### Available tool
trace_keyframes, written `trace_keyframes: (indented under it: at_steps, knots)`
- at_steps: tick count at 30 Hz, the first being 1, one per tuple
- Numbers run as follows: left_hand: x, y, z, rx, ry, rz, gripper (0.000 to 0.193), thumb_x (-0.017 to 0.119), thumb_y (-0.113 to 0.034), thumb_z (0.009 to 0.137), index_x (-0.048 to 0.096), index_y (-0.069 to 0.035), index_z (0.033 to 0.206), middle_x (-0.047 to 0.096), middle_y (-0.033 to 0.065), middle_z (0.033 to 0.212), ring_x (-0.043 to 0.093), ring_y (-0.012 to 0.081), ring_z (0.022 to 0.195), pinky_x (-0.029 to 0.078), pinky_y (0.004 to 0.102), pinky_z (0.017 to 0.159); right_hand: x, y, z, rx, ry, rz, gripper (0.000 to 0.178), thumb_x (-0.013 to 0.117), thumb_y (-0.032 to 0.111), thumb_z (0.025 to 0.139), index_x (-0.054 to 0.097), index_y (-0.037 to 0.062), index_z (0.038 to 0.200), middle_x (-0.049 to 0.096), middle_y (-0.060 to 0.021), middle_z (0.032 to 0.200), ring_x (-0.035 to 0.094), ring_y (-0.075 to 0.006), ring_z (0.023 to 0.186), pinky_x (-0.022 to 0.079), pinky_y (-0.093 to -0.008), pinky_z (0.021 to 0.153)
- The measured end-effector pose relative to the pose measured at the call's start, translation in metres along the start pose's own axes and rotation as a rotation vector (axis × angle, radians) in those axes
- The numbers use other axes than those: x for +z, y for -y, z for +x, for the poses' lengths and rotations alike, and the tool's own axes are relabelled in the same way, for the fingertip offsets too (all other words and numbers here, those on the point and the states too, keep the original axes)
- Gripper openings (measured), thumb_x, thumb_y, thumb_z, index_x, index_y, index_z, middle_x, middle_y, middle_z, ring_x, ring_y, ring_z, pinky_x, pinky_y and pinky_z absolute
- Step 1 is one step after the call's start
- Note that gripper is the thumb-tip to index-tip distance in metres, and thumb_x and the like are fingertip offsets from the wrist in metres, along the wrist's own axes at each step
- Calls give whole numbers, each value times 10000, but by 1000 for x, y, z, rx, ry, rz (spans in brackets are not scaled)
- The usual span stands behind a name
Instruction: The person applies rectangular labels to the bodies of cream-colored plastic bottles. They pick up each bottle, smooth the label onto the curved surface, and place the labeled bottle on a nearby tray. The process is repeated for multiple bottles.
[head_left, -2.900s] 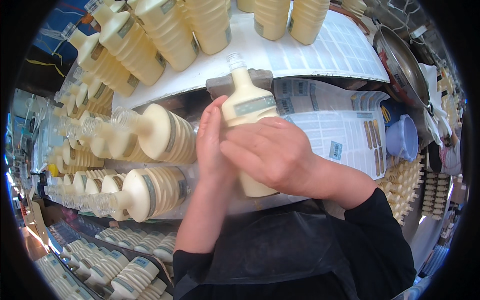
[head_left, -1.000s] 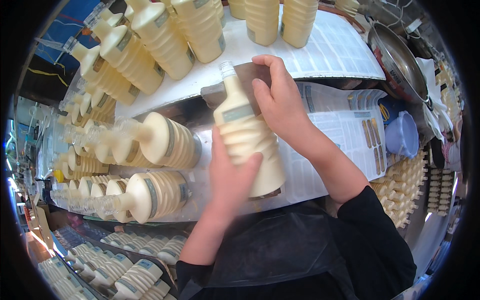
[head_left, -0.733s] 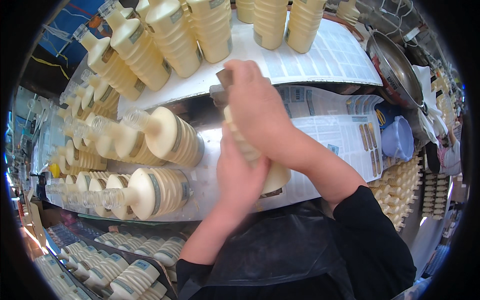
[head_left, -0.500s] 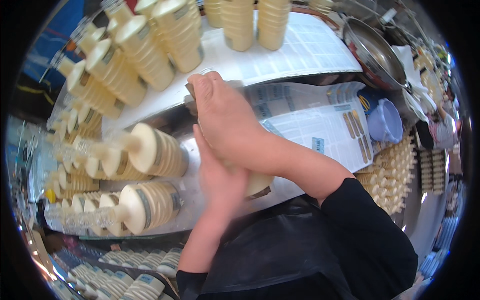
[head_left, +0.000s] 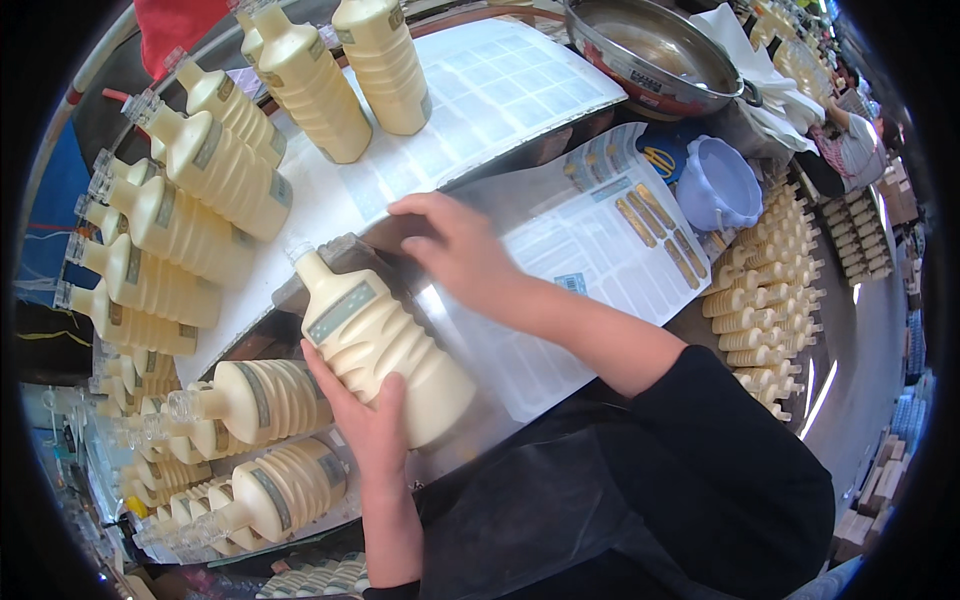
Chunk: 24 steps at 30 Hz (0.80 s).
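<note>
Item one: a cream ribbed bottle (head_left: 400,355), with a clear neck and a grey-green dotted label (head_left: 342,312) on the shoulder. It lies slanted, neck to the upper left, near a grey block (head_left: 345,252); whether the two touch under the neck is hidden.

Hazards, by judgement: the bottle may roll or slide if the left hand slackens, since the right hand gives it no support. The label may lift or crease if an edge is poorly stuck or caught by a rub. The lying bottles (head_left: 270,398) beside the left wrist may be knocked by a swing of the bottle.

Left hand (head_left: 362,425): spread to the bottle's breadth, thumb on the upper face, the other fingers along the far left side; holding it firmly, as far as shows.

Right hand (head_left: 455,250): apart from the bottle, half curled, a narrow gap between forefinger and thumb; a brown flat piece (head_left: 383,238) appears pinched there.

Surroundings: white label sheet (head_left: 530,340) to the right, with gold strips (head_left: 655,225); standing bottles (head_left: 385,75) on a white upper board (head_left: 330,195); lilac bucket (head_left: 720,185) beyond the sheet, yellow-handled scissors (head_left: 658,162) just beside it; wide metal pan (head_left: 665,55) behind.
</note>
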<state>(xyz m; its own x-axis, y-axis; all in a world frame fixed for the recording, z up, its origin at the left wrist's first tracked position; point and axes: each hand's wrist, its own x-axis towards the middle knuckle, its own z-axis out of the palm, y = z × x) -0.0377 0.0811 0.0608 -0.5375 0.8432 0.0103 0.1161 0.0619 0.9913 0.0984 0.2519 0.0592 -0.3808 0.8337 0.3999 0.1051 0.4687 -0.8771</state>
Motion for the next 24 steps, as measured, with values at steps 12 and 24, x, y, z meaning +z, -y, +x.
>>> trace_keyframes:
  at_steps: [12,24]
  knots:
    - [1,12,-32,-19,-28,-31,830,560,-103,914,147,6,1625,281,214,1618,330,303,1473,236,416,1227,-160,-51,-132,30,205,-789,225,604,145,902,735,39,1050,730,-144,1086,724,-299,863,588,-394,759]
    - [7,19,-43,15,-128,-116,658,543,-98,1003,254,7,1584,351,203,1568,369,287,1444,256,416,1219,-149,-6,-200,-11,366,-967,434,651,155,908,603,20,1318,614,-153,1318,705,-285,827,585,-403,718]
